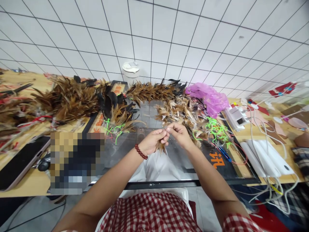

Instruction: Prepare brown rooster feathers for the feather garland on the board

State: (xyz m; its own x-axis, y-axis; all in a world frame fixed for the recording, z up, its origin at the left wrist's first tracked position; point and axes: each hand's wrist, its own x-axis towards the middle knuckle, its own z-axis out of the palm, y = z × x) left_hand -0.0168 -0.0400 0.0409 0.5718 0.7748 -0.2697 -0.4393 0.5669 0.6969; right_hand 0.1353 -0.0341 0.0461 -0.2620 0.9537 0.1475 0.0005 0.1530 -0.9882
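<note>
My left hand (154, 140), with a red bead bracelet on its wrist, is closed round a small bunch of brown feathers (161, 147) whose tips hang below the fist. My right hand (178, 132) meets it from the right, its fingers pinched on the top of the same bunch. Both hands hover over a dark glass tabletop (135, 151). Just beyond them lies a heap of loose brown and white feathers (176, 111), and green cords (216, 129) lie to the right.
Large piles of brown and black feathers (70, 100) cover the left and back. A white lidded cup (130, 70) stands by the tiled wall. A pink plastic bag (210, 98), white devices with cables (263, 154) and a phone (20, 161) lie around.
</note>
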